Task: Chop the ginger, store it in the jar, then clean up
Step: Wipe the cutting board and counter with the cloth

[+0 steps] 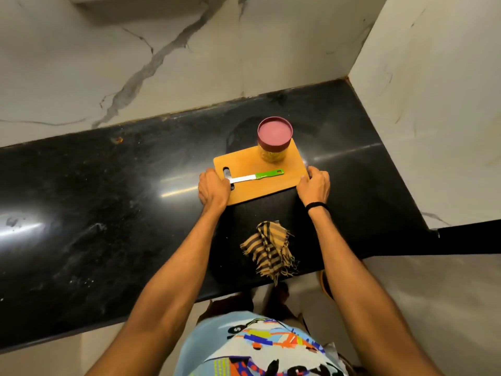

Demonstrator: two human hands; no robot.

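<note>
left hand point(213, 189) and right hand point(315, 186) each clasp a short end of the stiff, light cutting board point(267, 183) on the counter point(108, 202), which likely must stay level lest the lidded jar point(273, 154) and loose knife point(256, 176) on it slide.

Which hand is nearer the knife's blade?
Left. The left hand grips the cutting board beside the blade tip; the right hand holds the opposite edge, beyond the green handle.

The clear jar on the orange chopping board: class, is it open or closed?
Closed: the round pink lid sits squarely on the clear jar, covering its mouth; it stands upright.
</note>
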